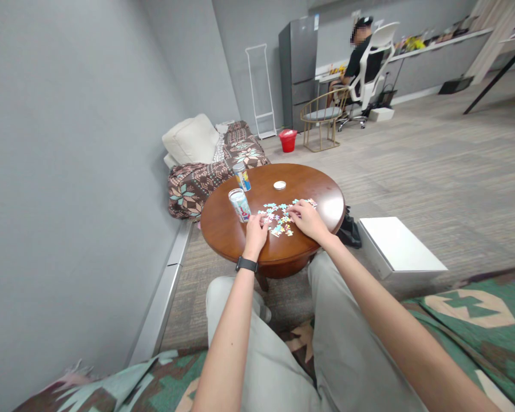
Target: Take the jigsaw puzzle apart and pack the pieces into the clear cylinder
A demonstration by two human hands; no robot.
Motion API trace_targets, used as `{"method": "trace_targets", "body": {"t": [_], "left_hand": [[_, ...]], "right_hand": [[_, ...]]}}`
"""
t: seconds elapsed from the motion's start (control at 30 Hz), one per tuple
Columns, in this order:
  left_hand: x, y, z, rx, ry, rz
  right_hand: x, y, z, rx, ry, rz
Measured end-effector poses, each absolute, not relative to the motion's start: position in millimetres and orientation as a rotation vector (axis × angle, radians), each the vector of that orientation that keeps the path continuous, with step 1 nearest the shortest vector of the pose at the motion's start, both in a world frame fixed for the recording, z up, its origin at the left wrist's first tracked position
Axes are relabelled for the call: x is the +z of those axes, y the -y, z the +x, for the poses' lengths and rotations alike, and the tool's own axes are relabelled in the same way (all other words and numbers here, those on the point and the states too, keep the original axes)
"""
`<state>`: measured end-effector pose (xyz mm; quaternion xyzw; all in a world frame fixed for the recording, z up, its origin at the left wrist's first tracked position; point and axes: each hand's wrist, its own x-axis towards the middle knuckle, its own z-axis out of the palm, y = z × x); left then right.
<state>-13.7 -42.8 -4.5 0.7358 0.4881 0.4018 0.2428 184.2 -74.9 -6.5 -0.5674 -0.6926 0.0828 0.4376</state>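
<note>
Loose jigsaw puzzle pieces (277,230) lie spread over the near middle of a round wooden table (223,237). At the left edge of the pieces, my left hand (256,233), with a dark watch band on its wrist, has its fingertips closed on a puzzle piece. My right hand (308,220) reaches in from the right, thumb and fingers pinched on another piece among the pile; the fingers partly hide both pieces. Just beyond my left hand stands an open printed can (240,207). A second printed can (242,178) with its lid on stands farther back.
A round lid (279,185) lies toward the table's far side. To the right, a white box (401,243) sits on the floor beside a black bag (349,229). A covered couch (197,186) borders the left. A seated person (357,60) is far off.
</note>
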Motion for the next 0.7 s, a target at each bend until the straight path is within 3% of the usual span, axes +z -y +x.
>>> {"method": "trace_targets", "body": {"t": [0.3, 0.6, 0.7], "left_hand": [[-11, 38, -15, 1.099, -1.283, 1.958], [-8, 39, -15, 1.074, -1.246, 1.961], [-3, 43, -14, 1.018, -1.172, 1.983]], "right_hand": [[-6, 102, 168, 0.174, 1.782, -1.658], [4, 89, 164, 0.634, 1.725, -1.568], [4, 85, 162, 0.643, 1.644, -1.546]]}}
